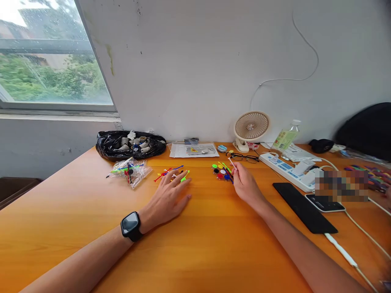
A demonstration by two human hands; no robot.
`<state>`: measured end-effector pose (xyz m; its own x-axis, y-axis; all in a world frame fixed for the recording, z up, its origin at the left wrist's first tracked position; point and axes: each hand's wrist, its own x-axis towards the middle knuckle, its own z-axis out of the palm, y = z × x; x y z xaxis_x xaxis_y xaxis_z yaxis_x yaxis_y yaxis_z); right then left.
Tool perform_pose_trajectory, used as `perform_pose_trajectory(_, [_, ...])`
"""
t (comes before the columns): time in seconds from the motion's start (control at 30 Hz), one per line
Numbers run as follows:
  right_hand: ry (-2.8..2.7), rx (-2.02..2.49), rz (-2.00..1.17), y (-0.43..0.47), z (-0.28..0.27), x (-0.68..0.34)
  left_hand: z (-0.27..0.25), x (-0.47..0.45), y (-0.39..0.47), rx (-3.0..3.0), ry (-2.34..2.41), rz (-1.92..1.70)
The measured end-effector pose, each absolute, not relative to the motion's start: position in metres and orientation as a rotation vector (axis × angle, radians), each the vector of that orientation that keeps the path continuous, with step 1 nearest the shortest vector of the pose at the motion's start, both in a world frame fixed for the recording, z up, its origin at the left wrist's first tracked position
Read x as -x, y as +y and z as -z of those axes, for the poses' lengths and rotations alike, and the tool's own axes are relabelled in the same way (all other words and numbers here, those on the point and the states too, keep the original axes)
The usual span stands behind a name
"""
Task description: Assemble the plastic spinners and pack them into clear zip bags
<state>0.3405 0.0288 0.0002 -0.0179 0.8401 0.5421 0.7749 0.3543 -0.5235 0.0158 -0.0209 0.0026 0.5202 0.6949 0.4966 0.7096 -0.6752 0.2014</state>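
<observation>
My left hand (pixel 169 199), with a black watch on its wrist, lies palm down with fingers spread over a small heap of coloured plastic arrows (pixel 160 176). A bright green arrow (pixel 185 176) shows by its fingertips; whether the fingers touch it, I cannot tell. Between thumb and fingers, my right hand (pixel 245 183) pinches a thin white plastic stick (pixel 232 163), its tip pointing up and left. Just left of that hand sits a group of small round discs and arrows (pixel 220 171) in several colours, partly hidden by the hand.
A clear bag of coloured pieces (pixel 131 171) lies left, before a black plastic bag (pixel 105 148). Behind are papers (pixel 174 151), glasses (pixel 244 157) and a clip fan (pixel 252 126). At right are a bottle (pixel 284 140), power strip (pixel 282 169), black phone (pixel 302 205) and cables.
</observation>
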Motion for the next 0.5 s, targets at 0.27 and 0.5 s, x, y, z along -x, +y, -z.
perform_pose_trajectory(0.27, [-1.78, 1.609, -0.08, 0.044, 0.001, -0.361, -0.011, -0.025, -0.034, 3.11, -0.938, 0.701])
perform_pose_trajectory(0.5, [-1.899, 1.583, -0.147, 0.044, 0.004, -0.367, -0.01, -0.023, -0.032, 3.121, -0.96, 0.784])
